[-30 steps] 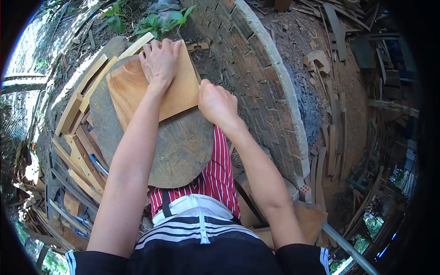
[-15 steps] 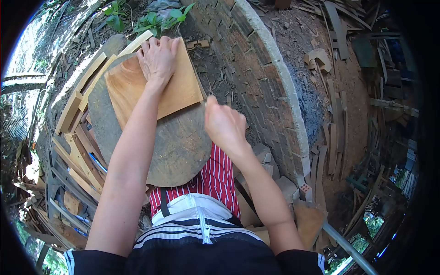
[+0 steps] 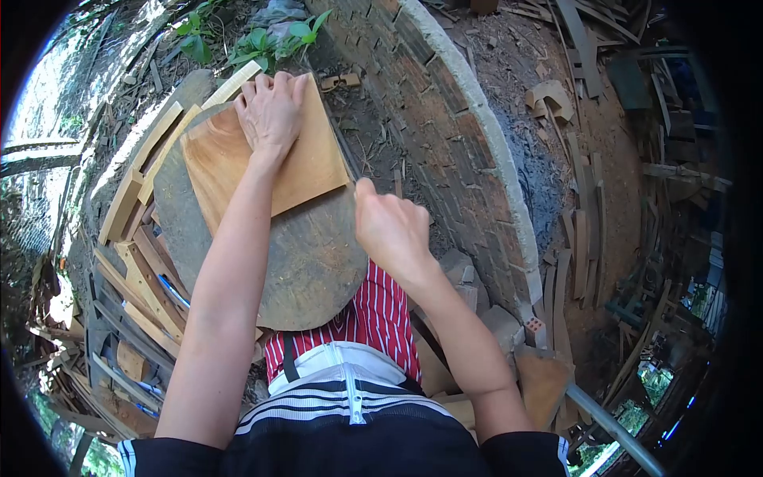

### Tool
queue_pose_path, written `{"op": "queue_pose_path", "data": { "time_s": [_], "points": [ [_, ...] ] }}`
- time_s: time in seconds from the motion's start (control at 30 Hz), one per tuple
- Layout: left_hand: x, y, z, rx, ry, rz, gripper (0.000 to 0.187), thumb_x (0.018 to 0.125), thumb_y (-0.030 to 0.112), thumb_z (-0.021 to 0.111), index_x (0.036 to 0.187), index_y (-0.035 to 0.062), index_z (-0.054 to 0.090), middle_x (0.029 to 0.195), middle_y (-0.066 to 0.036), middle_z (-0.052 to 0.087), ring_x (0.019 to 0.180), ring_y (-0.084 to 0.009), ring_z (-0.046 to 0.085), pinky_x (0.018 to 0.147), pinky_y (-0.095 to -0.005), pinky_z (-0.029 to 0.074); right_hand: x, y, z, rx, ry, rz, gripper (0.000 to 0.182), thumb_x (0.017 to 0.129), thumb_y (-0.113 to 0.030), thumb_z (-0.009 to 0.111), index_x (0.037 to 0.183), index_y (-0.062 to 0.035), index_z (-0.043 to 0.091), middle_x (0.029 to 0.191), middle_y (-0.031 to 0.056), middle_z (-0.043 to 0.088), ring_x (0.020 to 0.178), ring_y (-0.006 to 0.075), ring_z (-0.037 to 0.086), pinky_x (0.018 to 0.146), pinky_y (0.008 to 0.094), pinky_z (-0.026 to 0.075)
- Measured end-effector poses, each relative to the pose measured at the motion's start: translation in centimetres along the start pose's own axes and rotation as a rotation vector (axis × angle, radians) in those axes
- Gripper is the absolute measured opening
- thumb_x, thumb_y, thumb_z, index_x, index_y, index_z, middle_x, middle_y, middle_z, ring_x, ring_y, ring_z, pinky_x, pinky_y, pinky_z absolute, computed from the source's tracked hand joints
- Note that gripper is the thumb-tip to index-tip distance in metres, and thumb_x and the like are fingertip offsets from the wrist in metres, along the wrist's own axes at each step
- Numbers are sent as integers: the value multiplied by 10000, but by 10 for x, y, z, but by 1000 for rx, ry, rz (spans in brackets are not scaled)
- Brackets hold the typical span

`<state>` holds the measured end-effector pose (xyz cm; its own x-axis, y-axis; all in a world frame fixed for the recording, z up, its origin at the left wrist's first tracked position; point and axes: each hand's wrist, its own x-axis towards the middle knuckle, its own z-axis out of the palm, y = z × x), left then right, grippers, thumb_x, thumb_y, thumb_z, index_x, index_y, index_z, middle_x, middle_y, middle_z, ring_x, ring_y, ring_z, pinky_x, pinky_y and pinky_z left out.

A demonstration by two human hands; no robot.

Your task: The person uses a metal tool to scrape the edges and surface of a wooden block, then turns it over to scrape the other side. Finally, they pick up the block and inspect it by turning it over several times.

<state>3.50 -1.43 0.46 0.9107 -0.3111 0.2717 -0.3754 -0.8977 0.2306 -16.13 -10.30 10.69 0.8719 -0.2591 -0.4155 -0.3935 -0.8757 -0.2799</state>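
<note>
My left hand (image 3: pixel 270 115) bears down on a flat wooden board (image 3: pixel 310 147), its fingers bent at the far edge and holding it. The board is light brown with a darker reddish patch at its left, and lies on a round grey log top (image 3: pixel 314 262) dusted with small wood bits. My right hand (image 3: pixel 393 226) is a closed fist just off the board's near right corner. A thin dark tool (image 3: pixel 347 155) seems to run from that fist along the board's right edge; its kind is too hidden to tell.
A curved low brick wall (image 3: pixel 477 151) stands at the right. Wooden offcuts (image 3: pixel 151 286) are piled left of the log, and more strips lie beyond the wall. Green plants (image 3: pixel 270 44) grow at the far side. A wooden piece with a metal pipe (image 3: pixel 612 425) is at lower right.
My right fist has moved slightly toward my body along the board's right edge. My left hand and the board keep nearly the same place; the view has shifted a little.
</note>
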Motion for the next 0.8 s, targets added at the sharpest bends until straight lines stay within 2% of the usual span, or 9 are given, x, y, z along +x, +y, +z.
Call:
{"op": "queue_pose_path", "data": {
  "time_s": [0.07,0.13,0.2,0.33,0.43,0.53,0.6,0.7,0.8],
  "points": [
    [-8,-2,0,5,-16,-3,424,965,504,425,1065,157,649,1050,-82,612,1040,-285,514,893,-434,368,10,5,10,22,-9,13,136,868,-106,475,889,9,542,695,239,652,685,399,676,593,510,521],
    [-4,0,-1,2,0,2,414,965,499,430,1060,162,651,1049,-81,612,1048,-283,509,901,-430,363,49,3,22,81,202,-106,134,865,-133,505,880,-2,523,644,239,640,642,398,674,563,528,515],
    [-3,2,-5,-8,-6,-2,407,964,494,435,1054,163,654,1047,-80,612,1045,-282,511,903,-426,363,45,2,20,65,218,-106,130,870,-133,506,877,-5,526,647,236,642,644,396,674,563,524,516],
    [-2,0,-3,13,-34,-15,411,967,492,430,1055,159,654,1045,-78,611,1034,-284,518,900,-432,369,1,2,10,16,31,29,121,873,-92,471,890,1,547,709,221,661,685,384,680,592,492,528],
    [-5,1,-2,4,-14,6,419,967,497,427,1062,158,655,1045,-76,611,1033,-283,519,903,-434,370,51,0,21,70,212,-85,129,879,-127,484,889,-5,525,679,238,652,666,384,682,578,496,530],
    [-1,2,-4,4,-32,-11,418,968,499,425,1070,166,655,1045,-73,609,1033,-281,519,906,-430,371,18,3,20,52,183,-33,129,875,-121,482,875,-1,529,677,231,654,669,382,683,579,489,533],
    [-3,1,-2,22,-31,-20,413,967,501,427,1066,172,655,1044,-73,609,1032,-281,518,903,-428,370,3,2,14,-6,62,22,129,876,-118,478,874,1,528,679,227,656,671,380,684,586,485,536],
    [-3,0,-1,12,-16,0,414,965,507,429,1062,174,655,1043,-74,609,1036,-282,514,899,-430,367,41,3,18,50,238,-112,128,864,-118,481,895,-2,523,656,241,645,646,394,678,552,513,526],
    [-3,0,-3,5,-31,-9,417,963,511,431,1061,172,654,1046,-75,609,1037,-282,512,895,-435,366,32,4,27,73,260,-76,119,861,-110,478,895,-4,521,654,235,646,636,394,676,542,515,522]
  ]
}}
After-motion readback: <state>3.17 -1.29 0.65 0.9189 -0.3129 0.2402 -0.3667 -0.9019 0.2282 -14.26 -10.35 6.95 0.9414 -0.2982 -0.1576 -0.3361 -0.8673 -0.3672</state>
